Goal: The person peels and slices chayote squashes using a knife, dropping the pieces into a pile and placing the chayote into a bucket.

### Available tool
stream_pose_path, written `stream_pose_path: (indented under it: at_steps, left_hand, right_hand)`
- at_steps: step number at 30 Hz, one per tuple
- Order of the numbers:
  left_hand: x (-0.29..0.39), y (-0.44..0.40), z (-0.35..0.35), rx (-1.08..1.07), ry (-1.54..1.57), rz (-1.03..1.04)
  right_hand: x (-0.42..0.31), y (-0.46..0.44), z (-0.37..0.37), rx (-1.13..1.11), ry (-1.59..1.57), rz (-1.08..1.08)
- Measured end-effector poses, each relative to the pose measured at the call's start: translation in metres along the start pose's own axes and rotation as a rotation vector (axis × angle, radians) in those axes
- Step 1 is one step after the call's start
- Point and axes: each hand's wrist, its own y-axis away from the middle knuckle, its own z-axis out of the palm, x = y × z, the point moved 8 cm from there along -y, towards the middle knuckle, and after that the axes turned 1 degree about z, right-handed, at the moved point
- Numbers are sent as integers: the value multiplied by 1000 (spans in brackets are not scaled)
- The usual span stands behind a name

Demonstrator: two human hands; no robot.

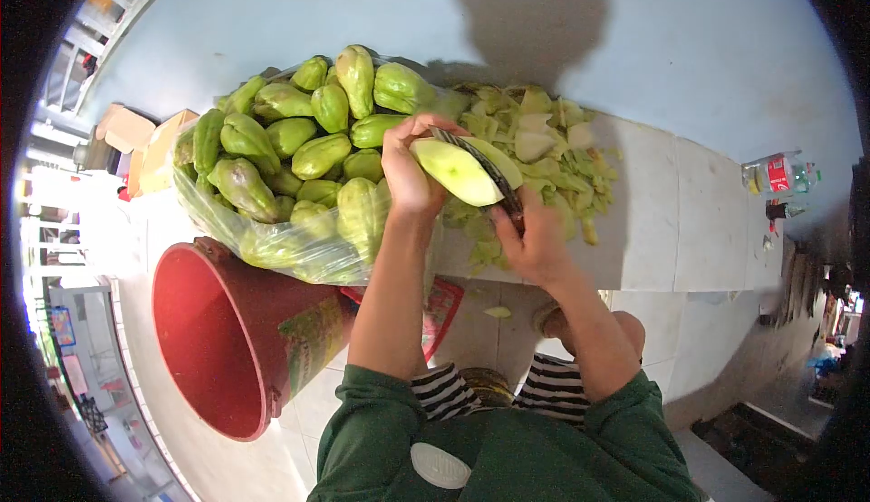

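My left hand (410, 165) is closed around the upper left end of a pale green chayote (450, 172), held up over the ledge. A dark knife (494, 172) runs lengthwise through it, with a cut pale face in front of the blade and another piece behind. My right hand (533, 237), slightly blurred, grips the knife at its lower end. To the left, whole green chayotes (288, 137) fill a clear plastic bag (272, 262). Behind and right of my hands lies a spread of pale green cut pieces or peelings (548, 162).
A big red bucket (168, 321) lies tipped on the floor at left, beside a red basket or tray (444, 316). Cardboard boxes (163, 149) stand at far left. Plastic bottles (781, 176) are on the tiled ledge (702, 212) at right, along the blue wall (707, 40).
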Motion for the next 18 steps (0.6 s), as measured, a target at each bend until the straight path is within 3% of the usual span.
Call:
stream_pose_path:
  at_steps: [3, 6, 7, 10, 13, 18]
  left_hand:
    - [15, 9, 29, -397, -344, 11]
    - [6, 26, 45, -580, -503, -12]
    - [-2, 27, 42, -562, -467, -134]
    - [-10, 30, 47, -545, -443, -202]
    - [-26, 32, 43, -409, -169, -203]
    - [-25, 29, 38, -430, -223, -217]
  right_hand:
    - [-7, -3, -24, -30, 71, -74]
    - [-2, -4, -35, -122, -20, -28]
    - [-1, -5, -37, -123, -20, -26]
    - [6, -2, -36, -163, -47, 36]
    - [9, -2, -34, -78, -114, 76]
    - [5, -9, -35, -116, -146, 41]
